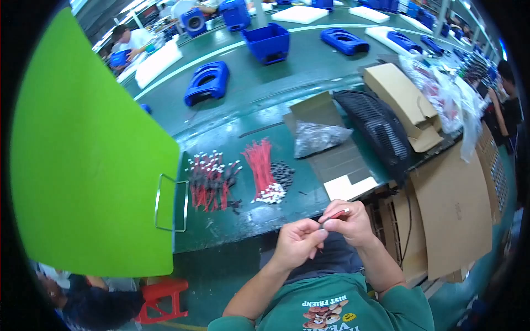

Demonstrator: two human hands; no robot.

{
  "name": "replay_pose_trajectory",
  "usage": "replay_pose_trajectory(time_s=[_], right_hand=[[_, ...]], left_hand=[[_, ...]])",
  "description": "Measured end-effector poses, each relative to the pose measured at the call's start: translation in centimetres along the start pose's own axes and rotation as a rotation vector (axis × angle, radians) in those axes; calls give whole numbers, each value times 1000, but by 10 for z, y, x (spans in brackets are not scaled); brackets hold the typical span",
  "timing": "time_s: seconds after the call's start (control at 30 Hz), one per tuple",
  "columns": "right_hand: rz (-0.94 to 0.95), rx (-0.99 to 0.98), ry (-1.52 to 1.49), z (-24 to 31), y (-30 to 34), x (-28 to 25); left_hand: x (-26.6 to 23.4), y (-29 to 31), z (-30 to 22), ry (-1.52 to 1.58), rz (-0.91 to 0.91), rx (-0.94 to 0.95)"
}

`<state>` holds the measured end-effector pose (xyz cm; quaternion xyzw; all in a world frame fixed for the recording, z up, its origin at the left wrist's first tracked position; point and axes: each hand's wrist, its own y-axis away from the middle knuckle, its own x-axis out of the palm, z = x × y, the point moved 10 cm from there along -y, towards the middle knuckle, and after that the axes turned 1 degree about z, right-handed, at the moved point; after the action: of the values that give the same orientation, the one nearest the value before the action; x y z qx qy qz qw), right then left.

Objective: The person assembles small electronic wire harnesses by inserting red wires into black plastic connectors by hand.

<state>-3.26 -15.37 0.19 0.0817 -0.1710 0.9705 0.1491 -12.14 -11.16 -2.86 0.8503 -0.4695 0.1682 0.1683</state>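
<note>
Left hand (298, 238): fingertips pinched together on the dark end of a short red wire (334, 214). Right hand (353, 220): fingers closed around the same wire, its pale tip showing just above the thumb. Beyond the fingers, on the green worktable (248, 215): a bundle of red wires with white connectors (264, 171); further left, a loose pile of red and black wires (212, 182).
</note>
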Motion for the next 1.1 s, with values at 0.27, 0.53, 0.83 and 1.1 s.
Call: replay_pose_trajectory(time_s=[0.27, 0.53, 0.83, 1.1], right_hand=[[-134, 105, -198, -19, 6, -4], [-140, 235, -327, -36, -4, 24], [-61, 175, -181, -35, -33, 46], [-225, -14, 467, -38, -35, 16]], left_hand=[[5, 5, 15, 3, 64, -120], [-14, 9, 9, 119, 125, -75], [-72, 12, -29, -11, -100, 45], [-204, 33, -132, -937, -972, 415]])
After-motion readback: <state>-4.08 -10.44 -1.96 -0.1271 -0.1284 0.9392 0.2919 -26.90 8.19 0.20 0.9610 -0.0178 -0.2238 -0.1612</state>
